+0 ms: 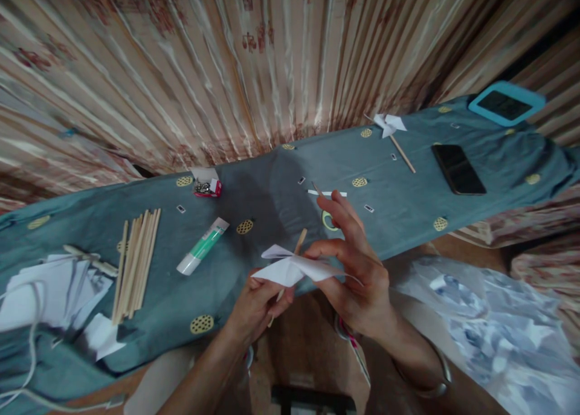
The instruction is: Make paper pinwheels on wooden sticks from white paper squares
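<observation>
A white paper pinwheel [283, 272] is between my hands, near the table's front edge. Behind its folds runs a thin wooden stick [301, 241], partly hidden by the paper. My left hand [260, 303] is closed around the stick below the pinwheel, its thumb against a paper blade. With thumb and index finger, my right hand [353, 267] pinches the pinwheel's right side; its other fingers are raised. Just beyond those fingers lies a green ring [327, 221], perhaps a scissors handle, mostly covered by the hand. A narrow white paper strip [338, 194] is beside it.
On the left are wooden sticks [136, 264], paper sheets [49, 288], a glue stick [202, 246] and an open red box of small metal pieces [208, 188]. Another pinwheel [390, 125], a phone [458, 170] and a blue-framed device [506, 104] lie right. A plastic bag [498, 324] sits below.
</observation>
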The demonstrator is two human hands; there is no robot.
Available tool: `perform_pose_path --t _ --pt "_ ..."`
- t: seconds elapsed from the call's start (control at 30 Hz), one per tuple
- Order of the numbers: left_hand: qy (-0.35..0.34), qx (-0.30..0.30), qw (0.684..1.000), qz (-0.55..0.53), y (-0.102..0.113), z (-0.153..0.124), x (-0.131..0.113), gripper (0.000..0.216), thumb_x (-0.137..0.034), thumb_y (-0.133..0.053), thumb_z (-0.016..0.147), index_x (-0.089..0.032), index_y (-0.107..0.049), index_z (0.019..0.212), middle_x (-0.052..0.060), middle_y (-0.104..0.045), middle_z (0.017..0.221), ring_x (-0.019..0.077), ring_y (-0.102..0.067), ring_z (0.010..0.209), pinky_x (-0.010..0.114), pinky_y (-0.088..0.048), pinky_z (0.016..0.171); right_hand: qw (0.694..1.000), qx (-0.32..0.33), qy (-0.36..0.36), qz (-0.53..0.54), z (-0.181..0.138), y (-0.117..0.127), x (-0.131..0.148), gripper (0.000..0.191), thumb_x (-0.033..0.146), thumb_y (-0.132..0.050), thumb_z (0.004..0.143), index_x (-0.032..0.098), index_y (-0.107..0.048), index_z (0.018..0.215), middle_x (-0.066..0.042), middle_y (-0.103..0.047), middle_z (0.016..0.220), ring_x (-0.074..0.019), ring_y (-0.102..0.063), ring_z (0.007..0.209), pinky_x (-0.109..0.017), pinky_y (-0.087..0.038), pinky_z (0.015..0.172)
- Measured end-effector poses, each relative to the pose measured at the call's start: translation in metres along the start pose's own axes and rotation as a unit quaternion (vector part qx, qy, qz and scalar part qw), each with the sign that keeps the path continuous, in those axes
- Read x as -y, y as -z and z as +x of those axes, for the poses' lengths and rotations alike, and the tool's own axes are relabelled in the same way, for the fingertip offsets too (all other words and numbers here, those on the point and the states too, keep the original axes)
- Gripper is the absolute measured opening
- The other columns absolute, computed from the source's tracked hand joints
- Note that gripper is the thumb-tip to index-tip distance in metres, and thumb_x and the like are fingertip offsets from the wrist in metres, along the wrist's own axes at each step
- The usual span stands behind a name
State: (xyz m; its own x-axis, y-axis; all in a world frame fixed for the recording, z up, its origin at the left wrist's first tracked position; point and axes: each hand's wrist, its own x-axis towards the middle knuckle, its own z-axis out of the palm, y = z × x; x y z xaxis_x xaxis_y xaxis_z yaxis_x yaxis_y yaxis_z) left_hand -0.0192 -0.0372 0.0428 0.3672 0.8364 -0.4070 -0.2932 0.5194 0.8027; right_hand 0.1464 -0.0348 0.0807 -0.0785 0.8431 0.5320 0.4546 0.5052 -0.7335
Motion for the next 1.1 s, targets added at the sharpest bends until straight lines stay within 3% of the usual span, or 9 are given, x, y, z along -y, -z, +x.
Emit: perform_pose_path --t 0.1,0.37,0.67,0.9,1.1 --pt "-0.003 0.010 1.000 0.025 0.0026 0.0000 0.0028 0.058 -0.057 -0.069 0.074 -0.017 -0.044 0.041 -0.006 -0.028 0.035 0.0043 -0.022 0.038 0.025 -0.015 0.046 1.000 0.003 -0.004 0.002 -0.0001 -0.0002 -0.0007 0.018 0.013 -0.062 0.085 0.027 -0.066 0.095 -0.001 -0.045 0.153 -0.0302 -0.027 0.150 -0.058 -0.024 0.123" --pt "0.017 0.026 0.999 0.008 -0.0013 -0.0009 -0.0032 0.056 -0.057 -0.070 0.073 -0.015 -0.049 0.041 -0.006 -0.028 0.034 0.0036 -0.021 0.035 0.025 -0.010 0.043 1.000 -0.004 -0.008 0.015 0.0019 0.0004 -0.0013 0.022 0.012 -0.061 0.084 0.029 -0.066 0.098 0.000 -0.044 0.153 -0.0302 -0.027 0.150 -0.058 -0.023 0.124" --pt "0.029 0.036 0.999 -0.014 0.0057 0.0004 0.0036 0.059 -0.062 -0.072 0.071 -0.012 -0.057 0.043 -0.001 -0.043 0.034 0.0009 -0.020 0.028 0.023 -0.006 0.038 1.000 0.004 -0.004 0.014 0.0019 0.0025 -0.0017 0.027 0.010 -0.059 0.084 0.030 -0.065 0.101 0.001 -0.043 0.154 -0.0309 -0.026 0.150 -0.060 -0.023 0.123" --pt "0.049 0.036 0.997 -0.047 0.0062 -0.0005 0.0014 0.048 -0.058 -0.075 0.070 -0.011 -0.067 0.068 -0.004 -0.049 0.036 0.0010 -0.017 0.027 0.021 -0.006 0.036 1.000 -0.007 -0.013 0.012 0.0041 0.0014 -0.0023 0.023 0.012 -0.061 0.084 0.030 -0.067 0.097 0.001 -0.047 0.151 -0.0311 -0.030 0.149 -0.059 -0.026 0.123" --pt "0.047 0.036 0.996 -0.062 0.0044 -0.0016 0.0008 0.043 -0.053 -0.074 0.070 -0.011 -0.065 0.067 -0.003 -0.048 0.036 0.0014 -0.018 0.028 0.021 -0.005 0.037 1.000 -0.001 -0.008 0.004 0.0045 0.0014 -0.0030 0.018 0.012 -0.061 0.085 0.026 -0.066 0.095 -0.003 -0.047 0.152 -0.0331 -0.029 0.149 -0.062 -0.025 0.121"
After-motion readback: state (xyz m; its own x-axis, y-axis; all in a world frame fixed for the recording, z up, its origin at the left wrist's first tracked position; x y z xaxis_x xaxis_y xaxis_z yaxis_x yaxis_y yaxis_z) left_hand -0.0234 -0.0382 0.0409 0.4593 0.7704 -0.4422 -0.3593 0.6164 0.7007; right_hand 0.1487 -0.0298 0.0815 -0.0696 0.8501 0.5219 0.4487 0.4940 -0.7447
